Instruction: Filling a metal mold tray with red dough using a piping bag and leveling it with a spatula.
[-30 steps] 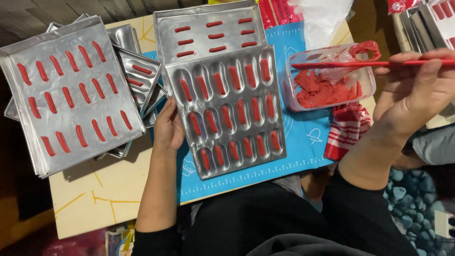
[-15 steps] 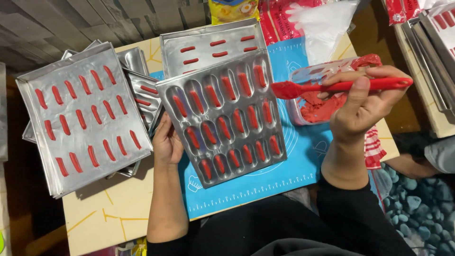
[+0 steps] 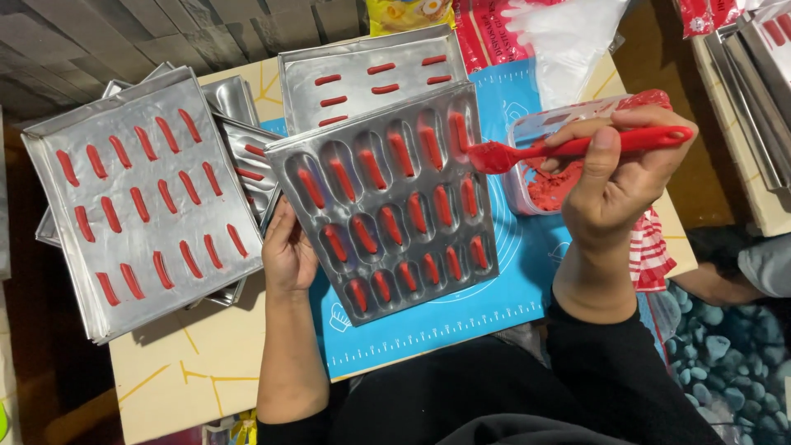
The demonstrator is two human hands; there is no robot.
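A silver metal mould tray [image 3: 387, 202] with several oval cups, each streaked with red paste, lies tilted on a blue silicone mat [image 3: 511, 280]. My left hand [image 3: 288, 251] grips the tray's left edge. My right hand [image 3: 618, 177] holds a red silicone brush [image 3: 568, 148] by its handle. The brush's red head hovers at the tray's upper right corner. Behind the brush stands a clear plastic tub [image 3: 548, 181] holding red paste.
A stack of finished silver trays [image 3: 140, 202] with red streaks sits at the left. Another tray [image 3: 362, 70] lies at the back. Clear and red plastic bags [image 3: 568, 37] are at the top, more trays [image 3: 762, 91] at the right, a striped cloth [image 3: 655, 255] beneath my right wrist.
My right hand has brought the brush left and down, away from the tub toward the tray's upper right cups. My left hand keeps its grip on the tray.
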